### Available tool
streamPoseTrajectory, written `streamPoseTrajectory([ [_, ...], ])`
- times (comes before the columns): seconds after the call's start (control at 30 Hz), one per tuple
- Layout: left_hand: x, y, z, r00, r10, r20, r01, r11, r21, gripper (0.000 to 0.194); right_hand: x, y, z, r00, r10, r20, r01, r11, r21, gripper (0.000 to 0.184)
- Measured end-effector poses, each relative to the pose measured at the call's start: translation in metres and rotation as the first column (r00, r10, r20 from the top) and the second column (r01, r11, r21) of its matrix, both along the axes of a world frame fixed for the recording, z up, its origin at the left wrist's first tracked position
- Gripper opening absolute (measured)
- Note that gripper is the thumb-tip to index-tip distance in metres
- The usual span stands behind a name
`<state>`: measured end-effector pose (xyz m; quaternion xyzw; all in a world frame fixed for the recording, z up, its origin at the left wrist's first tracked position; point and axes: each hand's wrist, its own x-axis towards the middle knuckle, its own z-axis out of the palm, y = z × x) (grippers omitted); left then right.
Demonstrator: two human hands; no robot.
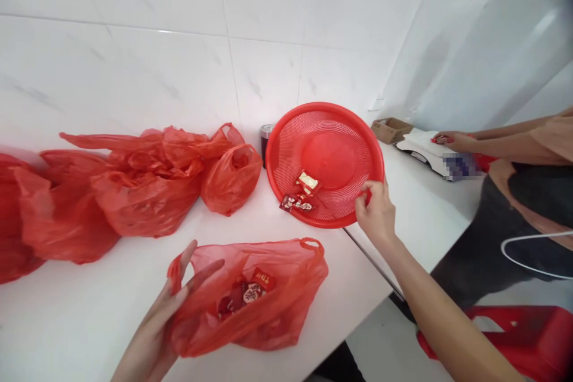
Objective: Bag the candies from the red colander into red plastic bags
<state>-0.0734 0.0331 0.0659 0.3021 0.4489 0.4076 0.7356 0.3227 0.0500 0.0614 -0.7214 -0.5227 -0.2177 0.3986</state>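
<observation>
My left hand (pixel 172 301) rests with its fingers stretched out against the open mouth of a red plastic bag (pixel 268 310) lying on the white counter; small red packets (pixel 250 292) show through the bag. My right hand (pixel 376 212) pinches the near right rim of a round red mesh tray (pixel 326 131), which is tilted up against the wall. A few small wrapped packets (pixel 302 194) lie at the tray's lower edge.
Several knotted red plastic bags (pixel 147 188) crowd the counter's left and back. A dark tin (pixel 266 134) stands behind the tray. Another person stands at right, a hand (pixel 452 142) by a white scale (pixel 425 146) and small cardboard box (pixel 390 129). A red stool (pixel 523 337) stands below.
</observation>
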Motion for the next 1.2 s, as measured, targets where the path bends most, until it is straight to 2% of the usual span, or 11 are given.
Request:
streamPoseTrajectory([
  [0.17, 0.003, 0.003, -0.004, 0.999, -0.024, 0.027, 0.024, 1.0, -0.005, 0.076, 0.022, 0.018, 0.005, 0.994, -0.103, 0.023, 0.103, 0.995, 0.01, 0.017],
  [0.3, 0.005, 0.003, -0.009, 0.999, -0.034, 0.039, 0.034, 0.999, -0.021, 0.07, 0.024, 0.023, 0.013, 0.987, -0.121, 0.102, 0.124, 0.992, -0.019, 0.016],
  [0.4, 0.005, 0.004, -0.012, 0.999, -0.04, 0.036, 0.041, 0.999, -0.029, 0.067, 0.018, 0.016, 0.012, 0.984, -0.102, 0.15, 0.108, 0.993, -0.037, 0.015],
  [0.6, 0.005, 0.007, -0.016, 0.998, -0.059, 0.031, 0.059, 0.998, -0.023, 0.072, 0.016, -0.001, -0.003, 0.96, -0.002, 0.28, 0.003, 1.0, -0.002, 0.011],
  [0.7, 0.007, 0.006, -0.015, 0.999, -0.048, 0.025, 0.049, 0.998, -0.03, 0.073, 0.018, -0.005, -0.006, 0.947, 0.083, 0.311, -0.068, 0.996, -0.059, 0.012],
  [0.8, 0.009, 0.005, -0.014, 0.999, -0.031, 0.017, 0.032, 0.999, -0.024, 0.074, 0.02, -0.005, -0.004, 0.952, 0.071, 0.299, -0.037, 0.992, -0.118, 0.012],
  [0.87, 0.009, 0.004, -0.014, 1.0, -0.02, 0.014, 0.02, 0.999, -0.024, 0.073, 0.022, -0.006, -0.002, 0.959, 0.026, 0.281, 0.004, 0.994, -0.106, 0.011],
  [1.0, 0.009, 0.004, -0.014, 1.0, -0.006, 0.016, 0.006, 0.999, -0.031, 0.07, 0.028, -0.018, 0.002, 0.98, -0.113, 0.166, 0.114, 0.993, 0.007, 0.013],
  [1.1, 0.008, 0.005, -0.014, 1.0, 0.005, 0.004, -0.005, 1.0, -0.027, 0.07, 0.032, -0.046, 0.0, 0.973, -0.231, -0.032, 0.233, 0.967, 0.1, 0.017],
  [1.2, 0.008, 0.004, -0.014, 0.999, 0.031, -0.029, -0.031, 0.999, -0.008, 0.065, 0.034, -0.083, -0.01, 0.923, -0.293, -0.252, 0.345, 0.918, 0.196, 0.018],
])
